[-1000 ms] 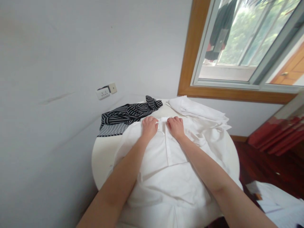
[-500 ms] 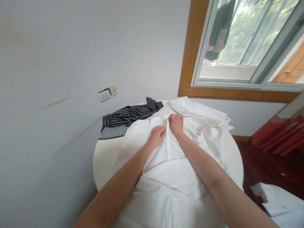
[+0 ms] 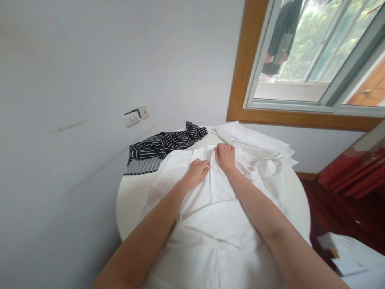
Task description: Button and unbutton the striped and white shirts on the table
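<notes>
A white shirt lies spread over a round white table, its front placket running away from me. My left hand rests on the cloth just left of the placket, fingers curled and pinching its edge. My right hand sits a little farther up near the collar, fingers bent down onto the fabric and gripping it. Both forearms lie across the shirt.
A black and white striped garment lies crumpled at the table's far left. More white cloth is piled at the far right. A wall socket is on the grey wall. A wood-framed window is at upper right; white items lie on the dark floor.
My left hand has drawn back toward me and in toward the placket. My right hand has shifted slightly up toward the collar. The shirt's front edges now lie closer together.
</notes>
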Motion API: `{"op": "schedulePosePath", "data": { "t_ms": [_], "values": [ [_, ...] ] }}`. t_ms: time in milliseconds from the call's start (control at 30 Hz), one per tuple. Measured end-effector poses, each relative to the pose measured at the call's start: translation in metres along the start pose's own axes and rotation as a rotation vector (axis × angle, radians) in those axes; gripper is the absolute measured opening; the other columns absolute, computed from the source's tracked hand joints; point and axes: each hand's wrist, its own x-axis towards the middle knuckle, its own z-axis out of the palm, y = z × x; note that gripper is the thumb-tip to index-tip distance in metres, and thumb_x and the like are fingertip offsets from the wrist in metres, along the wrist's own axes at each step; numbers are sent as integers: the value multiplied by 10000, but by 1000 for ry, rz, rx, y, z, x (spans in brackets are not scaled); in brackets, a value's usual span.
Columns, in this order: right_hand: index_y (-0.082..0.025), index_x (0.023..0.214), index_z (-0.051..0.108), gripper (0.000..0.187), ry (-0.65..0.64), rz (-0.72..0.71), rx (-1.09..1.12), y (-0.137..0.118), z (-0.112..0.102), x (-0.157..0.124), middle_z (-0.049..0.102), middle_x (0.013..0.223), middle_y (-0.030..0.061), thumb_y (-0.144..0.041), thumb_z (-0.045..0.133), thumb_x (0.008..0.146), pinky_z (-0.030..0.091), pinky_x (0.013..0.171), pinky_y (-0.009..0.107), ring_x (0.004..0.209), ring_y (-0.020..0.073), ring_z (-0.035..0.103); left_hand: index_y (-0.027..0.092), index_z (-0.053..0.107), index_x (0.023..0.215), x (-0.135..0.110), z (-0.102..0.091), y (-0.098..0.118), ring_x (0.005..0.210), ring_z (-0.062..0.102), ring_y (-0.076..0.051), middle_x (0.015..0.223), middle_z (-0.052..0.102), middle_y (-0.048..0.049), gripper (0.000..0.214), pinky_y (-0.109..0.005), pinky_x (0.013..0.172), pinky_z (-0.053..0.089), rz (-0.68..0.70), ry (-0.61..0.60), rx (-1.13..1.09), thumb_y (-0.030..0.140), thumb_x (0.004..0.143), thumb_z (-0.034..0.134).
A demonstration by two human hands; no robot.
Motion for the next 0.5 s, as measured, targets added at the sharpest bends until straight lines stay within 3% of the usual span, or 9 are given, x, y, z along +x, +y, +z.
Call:
{"op": "schedulePosePath", "data": {
  "t_ms": [233, 367, 500],
  "values": [
    [-189, 987, 551, 192, -52, 3, 14, 1, -7, -3, 598, 948, 89, -318, 417, 938, 262, 875, 373, 955, 241, 452, 234, 660, 953, -1, -3, 6, 890, 566, -215, 819, 652, -50, 234, -361, 836, 378, -117, 31, 85, 393, 888, 500],
    [-205, 1028, 575, 187, -190, -56, 89, 3, -14, 8, 585, 1034, 89, -310, 491, 899, 311, 871, 361, 1002, 243, 460, 249, 682, 938, -2, -2, 6, 863, 572, -205, 776, 647, -42, 243, -353, 839, 369, -126, 17, 64, 420, 870, 524],
    [-234, 1170, 557, 324, -329, -174, 174, -1, -35, 14, 558, 1167, 84, -222, 550, 846, 356, 881, 345, 1079, 234, 468, 252, 700, 922, -2, -1, 5, 841, 575, -205, 759, 654, -39, 244, -355, 835, 376, -133, 33, 37, 419, 865, 532]
  ]
}}
